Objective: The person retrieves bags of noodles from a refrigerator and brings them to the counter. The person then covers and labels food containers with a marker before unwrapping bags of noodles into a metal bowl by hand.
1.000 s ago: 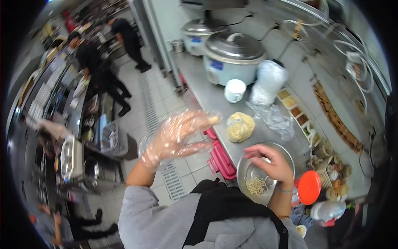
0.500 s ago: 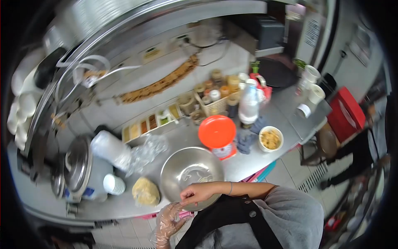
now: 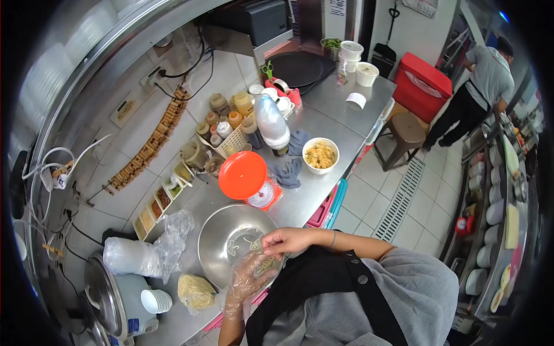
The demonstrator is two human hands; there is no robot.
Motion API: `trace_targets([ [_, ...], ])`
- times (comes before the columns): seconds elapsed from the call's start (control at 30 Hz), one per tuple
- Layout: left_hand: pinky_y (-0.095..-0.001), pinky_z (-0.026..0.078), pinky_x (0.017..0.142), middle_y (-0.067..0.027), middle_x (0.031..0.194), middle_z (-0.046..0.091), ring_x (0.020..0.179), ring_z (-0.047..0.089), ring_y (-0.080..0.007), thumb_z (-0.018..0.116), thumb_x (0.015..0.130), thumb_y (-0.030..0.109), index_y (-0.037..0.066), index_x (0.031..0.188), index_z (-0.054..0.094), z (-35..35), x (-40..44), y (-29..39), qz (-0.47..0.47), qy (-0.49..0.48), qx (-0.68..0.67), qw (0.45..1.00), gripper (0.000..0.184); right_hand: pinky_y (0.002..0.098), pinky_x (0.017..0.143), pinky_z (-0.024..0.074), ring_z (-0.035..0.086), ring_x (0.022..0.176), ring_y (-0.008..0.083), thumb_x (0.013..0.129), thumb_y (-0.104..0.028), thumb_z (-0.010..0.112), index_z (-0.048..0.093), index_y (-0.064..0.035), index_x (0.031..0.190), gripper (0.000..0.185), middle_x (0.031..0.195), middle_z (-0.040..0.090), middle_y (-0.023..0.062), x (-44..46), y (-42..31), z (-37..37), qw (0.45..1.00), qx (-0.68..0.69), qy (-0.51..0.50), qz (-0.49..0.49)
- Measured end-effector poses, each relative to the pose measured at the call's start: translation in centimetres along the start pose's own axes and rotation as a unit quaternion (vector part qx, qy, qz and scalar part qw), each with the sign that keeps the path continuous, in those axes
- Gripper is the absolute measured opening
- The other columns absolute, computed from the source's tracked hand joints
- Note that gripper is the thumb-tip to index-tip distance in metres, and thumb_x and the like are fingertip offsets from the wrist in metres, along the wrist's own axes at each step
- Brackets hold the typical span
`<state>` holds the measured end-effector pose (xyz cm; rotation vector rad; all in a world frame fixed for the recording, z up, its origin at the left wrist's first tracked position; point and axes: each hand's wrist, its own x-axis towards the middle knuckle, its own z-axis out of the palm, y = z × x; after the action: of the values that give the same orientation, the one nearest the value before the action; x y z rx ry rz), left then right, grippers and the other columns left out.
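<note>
My left hand point(image 3: 247, 278), in a clear plastic glove, is over the near part of a steel bowl point(image 3: 218, 233); whether it holds anything is hidden. My bare right hand point(image 3: 284, 241) has its fingers pinched together on the glove's plastic at the left hand. A few noodles point(image 3: 252, 243) lie in the bowl. Left of the bowl sits a bag of noodles point(image 3: 196, 292), with a stack of white cups point(image 3: 156, 301) beside it. Just beyond the bowl stands a red scale point(image 3: 243, 175).
A bowl of food point(image 3: 320, 156) is beside grey cloths point(image 3: 285, 173). Sauce bottles stand in a basket point(image 3: 235, 140) near the wall. A rice cooker point(image 3: 108, 300) is at the left. A person point(image 3: 483, 81) stands at the right beyond a stool point(image 3: 410, 128).
The view has swung right, from the cookers and aisle to the scale and far counter. My hands, apart at first, have come together over the bowl, the right now pinching the glove.
</note>
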<state>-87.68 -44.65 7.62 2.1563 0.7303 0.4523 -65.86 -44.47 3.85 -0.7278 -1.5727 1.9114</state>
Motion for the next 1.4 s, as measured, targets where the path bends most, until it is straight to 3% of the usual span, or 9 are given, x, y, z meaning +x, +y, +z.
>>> trace_targets([
  [0.43,-0.0372,0.047,0.084,-0.0129,0.110,0.061,0.099,0.060,-0.0287,0.074,0.075,0.021,0.006,0.114,0.059,-0.4,-5.1,-6.4,0.000,0.040,0.079,0.996,0.045,0.0267,0.061,0.0508,0.061,0.065,0.0116,0.092,-0.018,0.053,0.059,-0.0024,0.088,0.017,0.071,0.060,0.0024,-2.7,6.3,-2.2,0.979,-0.010,0.171,0.112],
  [0.5,-0.0361,0.049,0.084,-0.0133,0.112,0.061,0.098,0.061,-0.0266,0.072,0.076,0.021,0.005,0.118,0.056,-4.4,-8.3,-4.9,-0.214,-0.023,0.045,0.976,0.047,0.0263,0.061,0.0507,0.061,0.065,0.0119,0.091,-0.020,0.054,0.059,-0.0027,0.088,0.018,0.071,0.061,0.0027,-3.4,6.9,-3.1,0.973,-0.012,0.191,0.129],
  [0.7,-0.0384,0.049,0.084,-0.0108,0.112,0.061,0.100,0.061,-0.0247,0.072,0.077,0.032,0.008,0.122,0.053,-9.5,-13.1,2.2,-0.026,0.274,-0.118,0.954,0.055,0.0254,0.060,0.0504,0.062,0.063,0.0133,0.086,-0.026,0.061,0.060,-0.0050,0.089,0.021,0.070,0.061,0.0042,-3.3,6.4,-5.9,0.939,-0.008,0.247,0.238],
  [0.87,-0.0393,0.046,0.087,-0.0114,0.111,0.060,0.101,0.059,-0.0272,0.073,0.076,0.024,0.007,0.120,0.054,-4.2,-8.8,-3.0,-0.229,0.295,0.233,0.898,0.051,0.0319,0.064,0.0514,0.064,0.072,0.0224,0.081,-0.031,0.066,0.058,-0.0026,0.097,0.034,0.074,0.064,0.0132,1.4,15.1,-15.2,0.741,-0.140,0.607,0.252],
  [0.93,-0.0414,0.045,0.089,-0.0125,0.113,0.058,0.104,0.057,-0.0290,0.073,0.074,0.016,0.005,0.120,0.054,0.0,-8.0,-5.3,-0.104,0.283,0.288,0.909,0.051,0.0349,0.066,0.0514,0.064,0.074,0.0256,0.080,-0.031,0.068,0.058,-0.0011,0.096,0.036,0.074,0.064,0.0155,2.6,16.6,-16.8,0.655,-0.228,0.684,0.226],
  [1.0,-0.0408,0.045,0.090,-0.0131,0.113,0.059,0.106,0.056,-0.0283,0.072,0.075,0.015,0.004,0.120,0.053,3.0,-7.0,-4.1,-0.179,0.263,0.043,0.947,0.050,0.0386,0.068,0.0500,0.063,0.073,0.0293,0.078,-0.030,0.069,0.059,-0.0003,0.091,0.034,0.077,0.065,0.0172,3.7,16.0,-16.9,0.579,-0.262,0.749,0.187],
  [1.1,-0.0387,0.045,0.091,-0.0145,0.113,0.058,0.108,0.055,-0.0262,0.070,0.078,0.014,0.003,0.120,0.052,5.5,-6.3,-3.2,-0.213,0.212,-0.096,0.949,0.048,0.0404,0.077,0.0486,0.062,0.085,0.0348,0.076,-0.026,0.070,0.060,-0.0006,0.099,0.036,0.089,0.064,0.0235,3.5,16.1,-17.4,0.703,-0.171,0.671,0.165],
  [1.3,-0.0411,0.045,0.091,-0.0175,0.127,0.050,0.112,0.052,-0.0297,0.063,0.087,0.026,0.006,0.133,0.040,9.2,-2.9,-2.3,-0.223,0.299,-0.242,0.896,0.055,0.0375,0.079,0.0471,0.058,0.092,0.0305,0.081,-0.032,0.066,0.057,-0.0018,0.106,0.040,0.101,0.059,0.0168,0.9,17.4,-14.1,0.628,-0.352,0.693,0.036],
  [1.4,-0.0441,0.043,0.094,-0.0188,0.135,0.041,0.116,0.049,-0.0347,0.056,0.087,0.050,0.008,0.140,0.030,8.7,2.6,2.8,-0.234,0.370,-0.555,0.707,0.073,0.0316,0.070,0.0523,0.060,0.087,0.0175,0.091,-0.041,0.053,0.047,-0.0063,0.126,0.050,0.101,0.057,0.0074,-1.8,10.2,-8.1,0.959,0.049,0.274,0.052],
])
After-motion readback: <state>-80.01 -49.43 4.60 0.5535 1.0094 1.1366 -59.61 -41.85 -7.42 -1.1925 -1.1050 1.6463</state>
